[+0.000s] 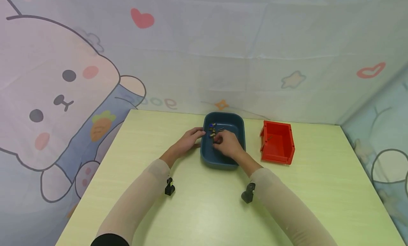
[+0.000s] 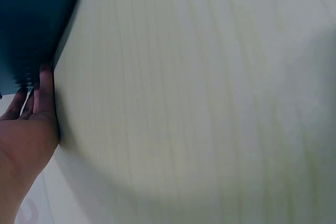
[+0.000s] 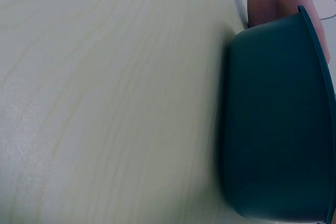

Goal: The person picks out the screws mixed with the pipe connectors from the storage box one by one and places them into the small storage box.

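A dark blue plastic bin [image 1: 223,165] stands on the table, with several small brass-coloured parts [image 1: 212,135] and a small blue piece [image 1: 211,126] in its left half. My left hand [image 1: 188,141] rests against the bin's left side, fingers extended to the rim; the left wrist view shows its fingers [image 2: 46,90] along the outer wall. Inside the bin, my right hand [image 1: 228,143] reaches down with bent fingers close to the small parts. Whether a part is between those fingertips I cannot tell. The right wrist view has the bin's outer wall [image 3: 278,124] and my left hand beyond it.
Right of the blue bin stands a red open-front bin [image 1: 278,159] with a small thin piece [image 1: 270,137] in it. Both stand near the back edge of the pale wood-grain table [image 1: 204,210]. A printed curtain [image 1: 204,54] hangs directly behind.
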A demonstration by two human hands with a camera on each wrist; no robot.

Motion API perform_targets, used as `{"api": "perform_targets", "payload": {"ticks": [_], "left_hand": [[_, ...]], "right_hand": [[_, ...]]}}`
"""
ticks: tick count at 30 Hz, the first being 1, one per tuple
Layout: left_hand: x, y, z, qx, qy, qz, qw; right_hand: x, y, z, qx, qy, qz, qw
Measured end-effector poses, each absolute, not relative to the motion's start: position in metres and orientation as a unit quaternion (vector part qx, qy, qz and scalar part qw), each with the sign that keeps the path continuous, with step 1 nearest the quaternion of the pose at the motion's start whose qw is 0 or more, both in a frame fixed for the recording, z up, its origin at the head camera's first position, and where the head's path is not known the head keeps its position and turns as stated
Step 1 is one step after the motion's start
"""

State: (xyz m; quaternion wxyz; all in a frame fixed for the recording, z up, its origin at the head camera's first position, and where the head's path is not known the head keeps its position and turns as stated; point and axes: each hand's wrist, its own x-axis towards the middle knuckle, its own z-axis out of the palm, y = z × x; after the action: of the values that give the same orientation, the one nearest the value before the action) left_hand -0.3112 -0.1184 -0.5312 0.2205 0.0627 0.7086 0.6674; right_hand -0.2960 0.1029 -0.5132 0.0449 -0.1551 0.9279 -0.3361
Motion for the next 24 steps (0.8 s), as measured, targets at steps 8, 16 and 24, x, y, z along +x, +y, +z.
{"api": "perform_targets", "payload": {"ticks": [8,16,24], "left_hand": [[-0.3106,-0.1183,-0.531,0.063,0.713,0.663,0.218],[-0.3102,-0.1181,-0.5315,0.066,0.711,0.666,0.215],[-0.3098,-0.1183,-0.5302,0.064,0.713,0.664,0.217]], "right_hand": [[-0.2954,0.1025,-0.5133,-0.175,0.926,-0.332,0.04],[-0.2952,0.1029,-0.515,-0.202,0.925,-0.32,0.048],[-0.2972,0.1021,-0.5176,-0.219,0.927,-0.301,0.048]]}}
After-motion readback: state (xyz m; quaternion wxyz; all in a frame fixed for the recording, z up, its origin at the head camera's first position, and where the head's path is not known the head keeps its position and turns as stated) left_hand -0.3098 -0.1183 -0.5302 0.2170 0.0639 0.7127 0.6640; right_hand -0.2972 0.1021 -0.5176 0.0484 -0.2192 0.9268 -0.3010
